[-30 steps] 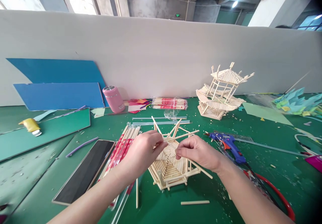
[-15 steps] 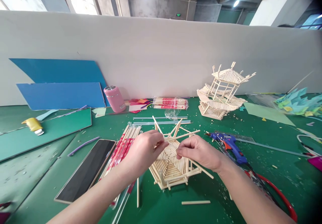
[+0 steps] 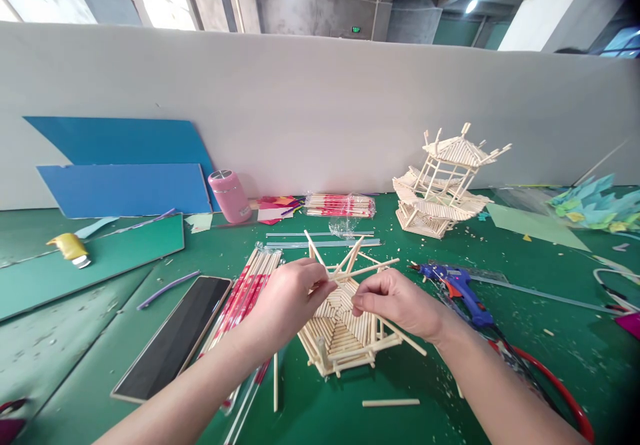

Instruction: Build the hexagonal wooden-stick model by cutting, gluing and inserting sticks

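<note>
A hexagonal roof piece (image 3: 340, 335) made of pale wooden sticks stands on the green table (image 3: 350, 412) in front of me, with several sticks fanning up from its top. My left hand (image 3: 293, 298) pinches those upright sticks at the left of the peak. My right hand (image 3: 395, 302) rests on the roof's right side, its fingers closed on a stick near the centre. A finished stick pavilion (image 3: 443, 185) stands further back on the right.
A blue glue gun (image 3: 457, 285) with a red cable lies right of my right hand. Wrapped chopsticks (image 3: 245, 292) and a dark tablet (image 3: 173, 335) lie to the left. A pink cup (image 3: 229, 195), blue boards (image 3: 120, 172) and loose sticks (image 3: 390, 403) are about.
Both hands stay on the stick roof almost unmoved; the view has shifted slightly.
</note>
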`<control>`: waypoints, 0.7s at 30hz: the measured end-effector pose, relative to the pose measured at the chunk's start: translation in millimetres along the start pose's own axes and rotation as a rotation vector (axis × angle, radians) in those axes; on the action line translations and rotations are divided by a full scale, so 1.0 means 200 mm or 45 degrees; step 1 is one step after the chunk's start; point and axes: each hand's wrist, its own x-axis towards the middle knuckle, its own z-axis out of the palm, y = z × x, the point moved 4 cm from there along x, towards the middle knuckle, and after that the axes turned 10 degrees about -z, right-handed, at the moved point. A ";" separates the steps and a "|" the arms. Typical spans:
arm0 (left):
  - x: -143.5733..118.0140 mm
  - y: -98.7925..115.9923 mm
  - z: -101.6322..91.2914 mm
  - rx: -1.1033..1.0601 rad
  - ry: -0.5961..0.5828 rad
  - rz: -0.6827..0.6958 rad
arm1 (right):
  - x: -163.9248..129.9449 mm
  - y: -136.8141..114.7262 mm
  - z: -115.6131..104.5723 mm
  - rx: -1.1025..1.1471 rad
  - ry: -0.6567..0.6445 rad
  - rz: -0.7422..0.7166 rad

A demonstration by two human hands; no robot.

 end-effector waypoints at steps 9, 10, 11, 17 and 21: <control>0.00 -0.02 0.01 0.005 0.001 -0.005 | 0.00 0.00 0.00 -0.017 -0.001 0.002; 0.00 -0.02 0.01 0.004 0.001 -0.006 | 0.00 0.00 0.00 -0.019 -0.001 0.002; 0.00 -0.02 0.01 0.004 0.002 -0.007 | 0.00 0.00 0.00 -0.019 0.000 0.002; 0.00 -0.01 0.01 -0.012 -0.015 -0.021 | 0.00 -0.01 0.00 -0.011 0.003 -0.003; 0.00 -0.02 0.02 -0.027 -0.032 -0.034 | 0.00 0.00 0.00 -0.014 0.005 -0.005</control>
